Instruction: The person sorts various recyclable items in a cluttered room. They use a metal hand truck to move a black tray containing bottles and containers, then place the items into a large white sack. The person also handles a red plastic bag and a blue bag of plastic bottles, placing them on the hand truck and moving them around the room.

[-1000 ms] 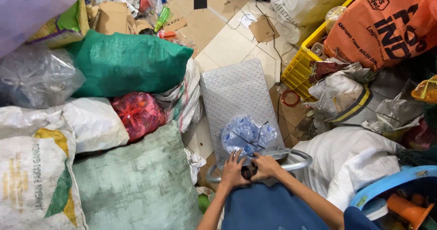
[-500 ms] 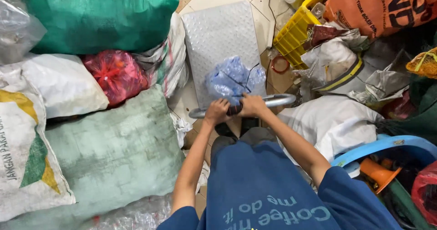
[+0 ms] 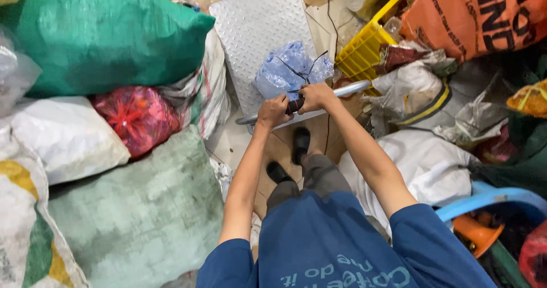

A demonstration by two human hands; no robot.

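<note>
Bag of clear plastic bottles (image 3: 290, 71) rests on the metal platform (image 3: 256, 31), touching the silver bar (image 3: 347, 88). Left hand (image 3: 273, 110) and right hand (image 3: 315, 97) close around a dark handle (image 3: 294, 104) at that bar; the bag remains unlifted.

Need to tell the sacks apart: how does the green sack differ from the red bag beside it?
The green sack is far bigger, opaque and smooth; the red bag is small, crinkled and see-through, showing red contents. The green sack lies at the pile's top, the red bag below it between white sacks. Both are full.
</note>
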